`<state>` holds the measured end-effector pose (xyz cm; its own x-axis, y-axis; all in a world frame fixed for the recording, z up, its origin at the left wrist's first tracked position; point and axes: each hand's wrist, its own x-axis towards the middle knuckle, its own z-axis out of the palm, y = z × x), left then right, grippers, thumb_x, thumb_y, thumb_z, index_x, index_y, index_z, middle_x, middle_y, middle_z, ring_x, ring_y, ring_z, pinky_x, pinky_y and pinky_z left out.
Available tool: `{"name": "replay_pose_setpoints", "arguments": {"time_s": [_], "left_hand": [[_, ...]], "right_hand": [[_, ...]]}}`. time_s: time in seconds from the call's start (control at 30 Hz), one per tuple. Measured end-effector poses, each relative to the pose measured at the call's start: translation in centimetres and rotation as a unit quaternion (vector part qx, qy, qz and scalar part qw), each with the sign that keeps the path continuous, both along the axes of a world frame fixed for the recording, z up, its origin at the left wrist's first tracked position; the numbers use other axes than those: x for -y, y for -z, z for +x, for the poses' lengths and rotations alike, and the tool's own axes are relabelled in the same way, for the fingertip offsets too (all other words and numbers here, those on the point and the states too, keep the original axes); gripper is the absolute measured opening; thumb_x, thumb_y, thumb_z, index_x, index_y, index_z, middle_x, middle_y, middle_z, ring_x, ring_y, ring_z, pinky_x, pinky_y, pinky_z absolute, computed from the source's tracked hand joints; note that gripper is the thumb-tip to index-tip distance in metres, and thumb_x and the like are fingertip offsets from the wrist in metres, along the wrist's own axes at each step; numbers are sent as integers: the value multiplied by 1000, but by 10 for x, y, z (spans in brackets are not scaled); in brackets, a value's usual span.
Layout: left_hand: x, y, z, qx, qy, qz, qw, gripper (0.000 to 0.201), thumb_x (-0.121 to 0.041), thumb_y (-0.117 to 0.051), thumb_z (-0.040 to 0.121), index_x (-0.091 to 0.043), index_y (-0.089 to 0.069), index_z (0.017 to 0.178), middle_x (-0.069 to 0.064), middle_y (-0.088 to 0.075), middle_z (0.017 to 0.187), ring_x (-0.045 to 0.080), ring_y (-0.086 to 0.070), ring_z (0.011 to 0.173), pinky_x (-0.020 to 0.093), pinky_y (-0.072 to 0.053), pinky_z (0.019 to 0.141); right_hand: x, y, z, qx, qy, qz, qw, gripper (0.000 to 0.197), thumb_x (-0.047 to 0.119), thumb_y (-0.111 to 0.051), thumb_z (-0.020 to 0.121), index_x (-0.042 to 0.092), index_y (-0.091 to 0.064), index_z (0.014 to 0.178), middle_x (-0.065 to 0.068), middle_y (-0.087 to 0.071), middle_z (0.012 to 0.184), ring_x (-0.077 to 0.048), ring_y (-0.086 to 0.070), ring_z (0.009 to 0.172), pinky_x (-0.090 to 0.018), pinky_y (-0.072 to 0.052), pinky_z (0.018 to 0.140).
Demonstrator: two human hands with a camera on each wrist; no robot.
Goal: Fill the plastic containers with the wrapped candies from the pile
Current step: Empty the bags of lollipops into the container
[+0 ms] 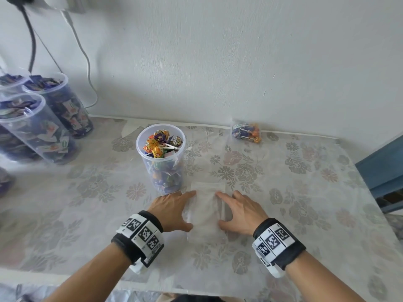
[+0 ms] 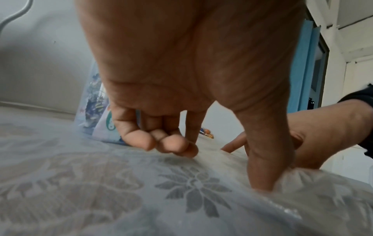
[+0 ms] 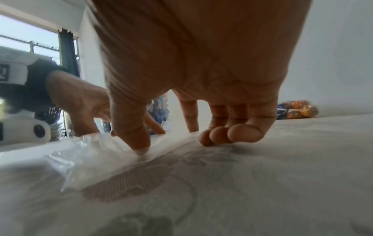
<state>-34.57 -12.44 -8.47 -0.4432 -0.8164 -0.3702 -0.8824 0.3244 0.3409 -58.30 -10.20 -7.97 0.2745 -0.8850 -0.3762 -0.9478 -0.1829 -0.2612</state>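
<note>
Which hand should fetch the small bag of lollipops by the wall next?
Probably the right hand: the bag of lollipops lies on its side, while the container stands ahead of the left hand.

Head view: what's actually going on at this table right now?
A person has both hands on an empty clear plastic bag lying flat on the floral tablecloth. The left hand and right hand press its two side edges with spread fingers. Just behind stands an open container full of lollipops; a small bag of lollipops lies by the wall, and filled containers stand far left.
</note>
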Motion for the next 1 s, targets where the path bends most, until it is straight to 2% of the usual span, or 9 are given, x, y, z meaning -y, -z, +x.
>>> {"name": "replay_pose_setpoints", "arguments": {"time_s": [0.07, 0.2, 0.27, 0.33, 0.43, 0.6, 0.77, 0.9, 1.0], "left_hand": [[1, -4, 0, -34, 1, -5, 999, 80, -57, -66, 81, -35, -30, 149, -10, -53, 103, 11, -51, 88, 25, -44, 80], [6, -13, -10, -123, -10, -55, 991, 44, -50, -60, 90, -31, -56, 129, -12, -56, 95, 6, -53, 76, 22, -45, 71], [13, -20, -23, -169, -12, -65, 983, 35, -43, -61, 92, -27, -62, 123, -11, -59, 92, 6, -55, 75, 23, -47, 71], [24, -27, -40, -208, -10, -70, 976, 30, -37, -62, 92, -24, -65, 119, -10, -61, 90, 8, -58, 75, 26, -50, 75], [44, -35, -67, -226, -26, -91, 970, 26, -36, -60, 92, -22, -66, 114, -8, -63, 90, 10, -59, 78, 32, -52, 79], [81, -44, -106, -193, -35, -110, 974, 29, -42, -55, 94, -24, -63, 114, -9, -59, 92, 11, -57, 82, 33, -52, 79], [127, -47, -123, -187, -71, -96, 975, 27, -37, -56, 95, -21, -65, 114, -2, -61, 101, 15, -60, 88, 35, -52, 83], [165, -36, -139, -152, -107, -72, 980, 32, -32, -54, 96, -18, -59, 124, 6, -59, 118, 23, -58, 107, 36, -47, 93], [188, -26, -154, -138, -137, -51, 980, 37, -30, -52, 97, -20, -53, 133, 11, -56, 130, 29, -53, 119, 38, -42, 99]], "right_hand": [[1, -1, -1, 43, 7, 2, 999, 78, 54, -57, 83, 34, -23, 150, 3, -39, 103, -17, -48, 90, -29, -41, 74], [8, -8, -9, 139, 37, -47, 988, 55, 40, -56, 92, 28, -40, 144, 4, -46, 96, -11, -50, 79, -22, -42, 71], [18, -14, -15, 161, 54, -79, 982, 48, 35, -57, 94, 24, -48, 139, 3, -51, 95, -6, -49, 71, -16, -40, 65], [31, -20, -24, 174, 69, -101, 977, 44, 33, -59, 94, 21, -52, 135, 1, -55, 96, -5, -49, 69, -19, -42, 65], [55, -30, -41, 188, 105, -124, 969, 41, 32, -60, 93, 20, -55, 132, 1, -56, 98, -10, -53, 74, -27, -45, 73], [98, -43, -70, 192, 152, -146, 959, 39, 30, -61, 94, 18, -55, 130, 0, -57, 103, -15, -59, 80, -25, -42, 73], [142, -35, -95, 164, 174, -142, 960, 41, 32, -60, 93, 17, -56, 131, -6, -60, 111, -18, -56, 89, -26, -38, 77], [174, -25, -108, 155, 193, -138, 959, 42, 31, -61, 92, 18, -56, 131, -12, -60, 122, -26, -59, 107, -26, -39, 81], [195, -13, -112, 145, 199, -143, 959, 43, 37, -60, 89, 31, -55, 132, -13, -61, 117, -28, -63, 99, -28, -45, 76]]}}
